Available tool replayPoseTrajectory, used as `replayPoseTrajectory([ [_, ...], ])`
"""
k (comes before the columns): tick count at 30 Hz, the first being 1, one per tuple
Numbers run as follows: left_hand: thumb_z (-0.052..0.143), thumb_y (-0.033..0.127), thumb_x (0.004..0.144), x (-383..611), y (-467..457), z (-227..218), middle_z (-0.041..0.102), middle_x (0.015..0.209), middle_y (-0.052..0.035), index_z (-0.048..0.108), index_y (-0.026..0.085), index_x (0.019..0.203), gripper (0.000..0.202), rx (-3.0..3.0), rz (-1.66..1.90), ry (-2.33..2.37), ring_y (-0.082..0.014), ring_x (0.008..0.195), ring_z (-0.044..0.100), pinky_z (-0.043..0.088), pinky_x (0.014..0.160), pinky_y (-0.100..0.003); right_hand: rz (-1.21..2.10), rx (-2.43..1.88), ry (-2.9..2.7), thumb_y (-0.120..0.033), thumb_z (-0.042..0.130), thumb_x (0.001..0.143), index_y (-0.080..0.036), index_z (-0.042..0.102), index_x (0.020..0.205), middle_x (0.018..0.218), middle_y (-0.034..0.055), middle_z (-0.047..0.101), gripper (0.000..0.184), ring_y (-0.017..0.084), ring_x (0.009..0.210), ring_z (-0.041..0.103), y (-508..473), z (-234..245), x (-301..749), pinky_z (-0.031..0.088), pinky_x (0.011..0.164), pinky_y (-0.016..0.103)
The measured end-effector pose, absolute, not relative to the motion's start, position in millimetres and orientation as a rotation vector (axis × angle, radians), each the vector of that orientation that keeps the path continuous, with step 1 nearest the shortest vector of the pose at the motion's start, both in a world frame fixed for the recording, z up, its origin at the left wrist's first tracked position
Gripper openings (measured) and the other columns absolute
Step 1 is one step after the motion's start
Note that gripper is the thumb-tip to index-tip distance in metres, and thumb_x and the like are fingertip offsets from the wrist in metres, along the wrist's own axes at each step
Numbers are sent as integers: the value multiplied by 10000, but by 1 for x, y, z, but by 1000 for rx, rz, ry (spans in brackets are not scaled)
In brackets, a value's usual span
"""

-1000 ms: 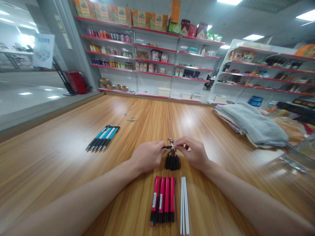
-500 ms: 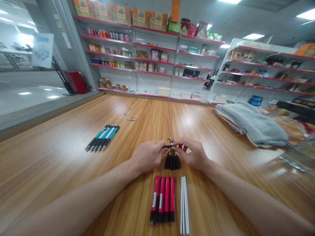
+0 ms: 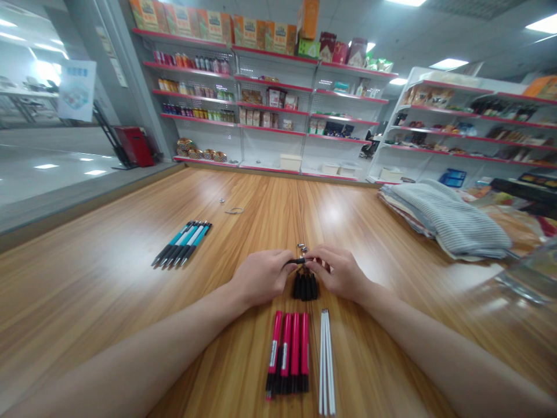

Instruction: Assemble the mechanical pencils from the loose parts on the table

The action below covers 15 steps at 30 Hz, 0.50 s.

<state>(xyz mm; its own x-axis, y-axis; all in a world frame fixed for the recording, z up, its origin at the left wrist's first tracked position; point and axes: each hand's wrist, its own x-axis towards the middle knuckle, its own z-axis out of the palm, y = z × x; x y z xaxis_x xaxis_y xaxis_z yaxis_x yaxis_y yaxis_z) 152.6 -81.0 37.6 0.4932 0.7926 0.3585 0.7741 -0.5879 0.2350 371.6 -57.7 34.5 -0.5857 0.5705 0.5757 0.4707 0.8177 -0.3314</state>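
Across this brown wood-grain surface [image 3: 261, 223], my left grip [image 3: 264, 276] and right grip [image 3: 342, 273] pinch opposite ends of one slim black plastic-looking tube [image 3: 296, 260], which a slackened squeeze could drop among small silver metal pieces [image 3: 304, 249] just far of it.

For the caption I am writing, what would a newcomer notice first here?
Probably the four bright pink pen barrels, lying side by side low in the middle, left of thin white sticks. Just beyond them, the left hand holds a black piece, with the right hand at its end.
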Motion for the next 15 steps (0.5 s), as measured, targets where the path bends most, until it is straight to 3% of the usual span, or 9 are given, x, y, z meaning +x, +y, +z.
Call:
replayPoseTrajectory([
  [11,402,386,953,153,-79,35,596,831,-33,580,195,884,270,2668,830,1342,-156,751,574,409,664,-267,37,-806,-2386,-210,461,938,-155,579,873,795,51,582,145,150,756,523,-57,35,374,405,689,278],
  [15,388,308,962,154,-78,37,562,842,-51,599,174,861,270,2674,950,1282,-157,784,543,423,716,-283,18,-835,-2346,-205,457,938,-149,576,858,767,47,571,154,147,736,511,-57,34,373,390,673,274],
])
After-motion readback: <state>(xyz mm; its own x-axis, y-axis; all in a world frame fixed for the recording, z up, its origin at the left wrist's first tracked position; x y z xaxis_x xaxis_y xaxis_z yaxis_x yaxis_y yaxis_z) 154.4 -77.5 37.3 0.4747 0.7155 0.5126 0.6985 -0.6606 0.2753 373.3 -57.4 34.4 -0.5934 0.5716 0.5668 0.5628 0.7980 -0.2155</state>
